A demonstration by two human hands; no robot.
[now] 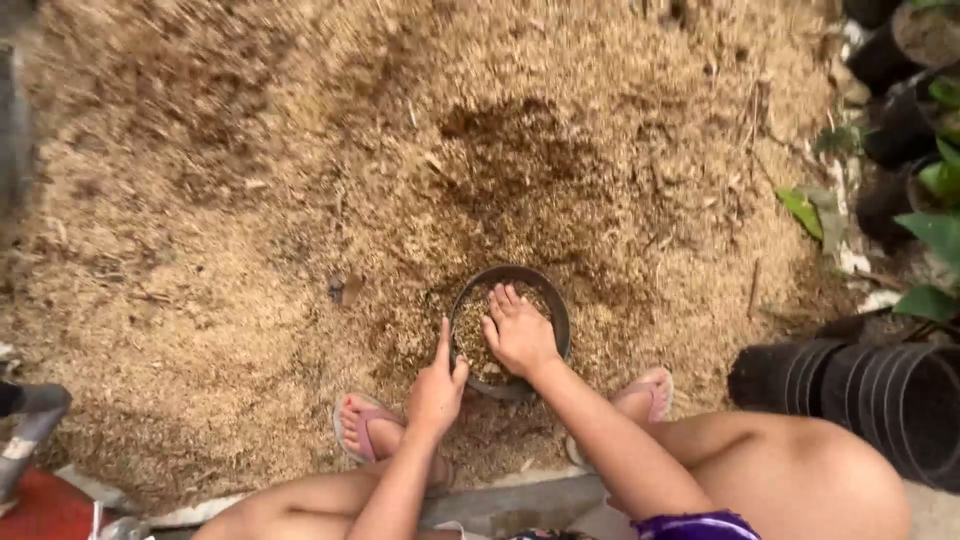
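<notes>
While the round black plastic pot (pixel 553 300) rests on the tan heap of dry husk and sawdust (pixel 300 200), the right hand (pixel 519 335) lies flat inside it, fingers extended and close together on the fill. Left hand (pixel 437 385) grips the near rim, forefinger extended. Stacked black pots (pixel 870 395) lie well apart, rightward.

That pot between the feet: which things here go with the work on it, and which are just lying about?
In use:
black pot
left hand gripping its rim
right hand pressing the fill
husk heap

Lying about:
stacked empty pots
potted plants
red object
</notes>
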